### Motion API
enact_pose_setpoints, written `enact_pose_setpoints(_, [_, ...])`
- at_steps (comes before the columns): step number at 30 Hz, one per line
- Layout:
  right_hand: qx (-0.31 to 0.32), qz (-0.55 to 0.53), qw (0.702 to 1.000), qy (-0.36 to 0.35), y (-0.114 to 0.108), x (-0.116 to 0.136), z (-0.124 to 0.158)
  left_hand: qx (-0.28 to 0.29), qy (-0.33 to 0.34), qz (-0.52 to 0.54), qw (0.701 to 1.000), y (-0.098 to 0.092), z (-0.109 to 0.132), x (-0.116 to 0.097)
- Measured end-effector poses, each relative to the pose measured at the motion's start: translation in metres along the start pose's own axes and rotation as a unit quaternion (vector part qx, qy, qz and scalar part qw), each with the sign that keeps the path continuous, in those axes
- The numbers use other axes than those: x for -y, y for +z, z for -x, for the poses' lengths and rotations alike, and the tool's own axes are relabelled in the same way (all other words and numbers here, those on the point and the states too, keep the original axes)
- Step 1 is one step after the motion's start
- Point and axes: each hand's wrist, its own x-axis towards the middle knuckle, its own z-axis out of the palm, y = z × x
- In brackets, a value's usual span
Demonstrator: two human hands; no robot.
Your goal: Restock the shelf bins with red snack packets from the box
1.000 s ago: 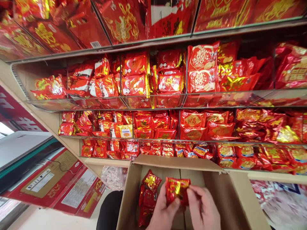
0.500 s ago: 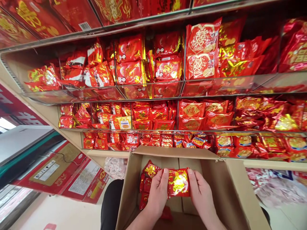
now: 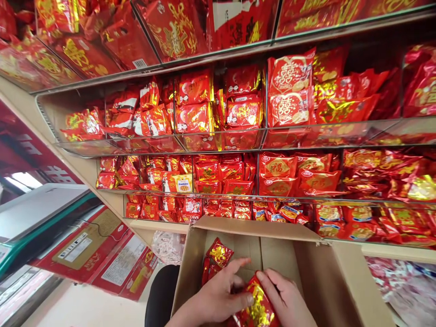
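Observation:
A shiny red and gold snack packet (image 3: 260, 306) is tilted over the open cardboard box (image 3: 279, 227), close to me. My right hand (image 3: 288, 295) grips its right side, thumb on the upper edge. On the other side my left hand (image 3: 221, 290) has its thumb on the packet's face. Its index finger is stretched out away from the packet, and the other fingers curl by the packet's left edge, partly hidden. Beyond my left hand, inside the box, lie several more red packets (image 3: 220, 253), the upper one with gold print.
Shelves (image 3: 238, 141) full of red snack packets rise behind the box, with clear front lips and dividers. To the left are a red carton (image 3: 112, 263) and a grey-white lid-like surface (image 3: 44, 204). Plastic bags (image 3: 166, 245) sit under the bottom shelf. My dark-clothed knee (image 3: 163, 290) is beside the box.
The packet has come down toward me and turned from level to slanted. My left index finger has lifted off it. The view has tilted up, showing more of the top shelf.

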Motion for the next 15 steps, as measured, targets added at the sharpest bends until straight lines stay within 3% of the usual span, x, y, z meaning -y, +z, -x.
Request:
enact_pose_setpoints(2, [-0.023, -0.057, 0.998, 0.034, 0.002, -0.002, -0.001, -0.022, 0.011, -0.001, 1.0, -0.004, 0.004, -0.012])
enact_pose_setpoints(5, [-0.041, -0.124, 0.984, 0.122, 0.002, -0.011, -0.002, -0.137, 0.083, 0.032, 0.987, -0.012, 0.003, -0.034])
enact_pose_setpoints(10, [-0.001, -0.151, 0.966, 0.211, 0.007, -0.029, 0.003, -0.329, 0.223, 0.116, 0.91, -0.033, -0.015, -0.072])
enact_pose_setpoints(15, [0.026, -0.14, 0.967, 0.214, 0.021, -0.047, 0.01, -0.356, 0.273, 0.167, 0.878, -0.046, -0.028, -0.087])
